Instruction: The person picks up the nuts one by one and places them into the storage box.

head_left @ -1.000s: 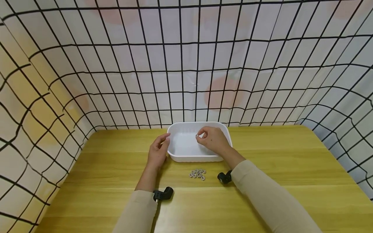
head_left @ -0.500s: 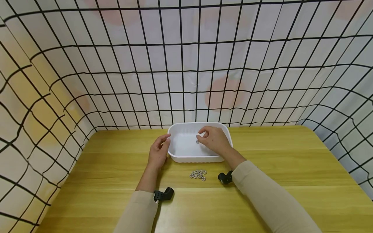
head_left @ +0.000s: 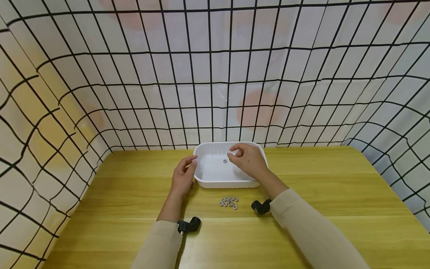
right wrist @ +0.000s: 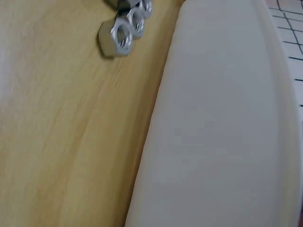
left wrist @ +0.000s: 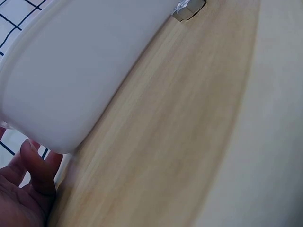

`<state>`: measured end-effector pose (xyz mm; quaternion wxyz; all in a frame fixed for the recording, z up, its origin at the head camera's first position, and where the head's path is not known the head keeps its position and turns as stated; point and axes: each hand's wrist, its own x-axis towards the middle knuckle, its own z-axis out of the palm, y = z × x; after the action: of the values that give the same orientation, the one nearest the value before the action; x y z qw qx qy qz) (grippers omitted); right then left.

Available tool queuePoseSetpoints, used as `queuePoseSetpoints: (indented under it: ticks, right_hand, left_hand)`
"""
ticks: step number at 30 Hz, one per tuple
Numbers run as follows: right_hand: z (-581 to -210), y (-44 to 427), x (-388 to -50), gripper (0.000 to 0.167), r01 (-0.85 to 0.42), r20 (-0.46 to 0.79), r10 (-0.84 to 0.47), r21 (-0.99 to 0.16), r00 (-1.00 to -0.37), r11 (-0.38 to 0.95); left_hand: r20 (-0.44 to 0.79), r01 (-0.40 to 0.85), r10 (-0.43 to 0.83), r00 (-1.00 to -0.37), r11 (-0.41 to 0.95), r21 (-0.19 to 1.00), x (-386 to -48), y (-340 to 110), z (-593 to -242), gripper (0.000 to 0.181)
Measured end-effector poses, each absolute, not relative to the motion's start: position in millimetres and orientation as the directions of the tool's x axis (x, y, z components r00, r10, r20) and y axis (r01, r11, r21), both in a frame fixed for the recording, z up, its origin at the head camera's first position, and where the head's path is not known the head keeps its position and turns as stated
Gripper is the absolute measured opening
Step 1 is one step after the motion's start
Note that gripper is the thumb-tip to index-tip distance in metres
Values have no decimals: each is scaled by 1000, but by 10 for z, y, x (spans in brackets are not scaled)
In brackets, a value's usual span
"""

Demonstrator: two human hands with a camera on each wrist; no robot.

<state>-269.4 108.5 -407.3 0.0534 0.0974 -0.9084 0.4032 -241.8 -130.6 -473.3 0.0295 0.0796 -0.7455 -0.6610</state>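
A white plastic tray point(head_left: 215, 184) stands at the back of the wooden table. One hex nut point(head_left: 225, 161) lies on its floor. Above the tray is my right hand point(head_left: 249, 160), thumb and index fingertips apart with nothing between them, just right of that nut. My left hand point(head_left: 183, 175) is at the tray's left end, fingers loosely bent beside the rim; the left wrist view shows its thumb point(left wrist: 35, 163) near the tray's corner, and firm contact is hard to judge. Several more hex nuts point(head_left: 230, 203) form a small cluster on the table in front of the tray.
A black wire grid point(head_left: 220, 82) rises behind the table, with more grid at both sides. Black wrist cameras point(head_left: 189, 225) sit at both sleeve cuffs, low over the wooden table point(head_left: 312, 175).
My right hand has let go of a hex nut, which now lies on the tray floor. That hand has drawn slightly right. The left hand has stayed at the tray's end.
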Motion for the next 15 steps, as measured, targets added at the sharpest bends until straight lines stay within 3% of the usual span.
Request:
queuePoseSetpoints:
  ticks: [15]
  right_hand:
    - [-3977,1119,-2371,22,-216,163,-145,-813,-976,541]
  left_hand:
    - [-65,-84,-164,-984,114,990,-2413,-1304,-4723,29]
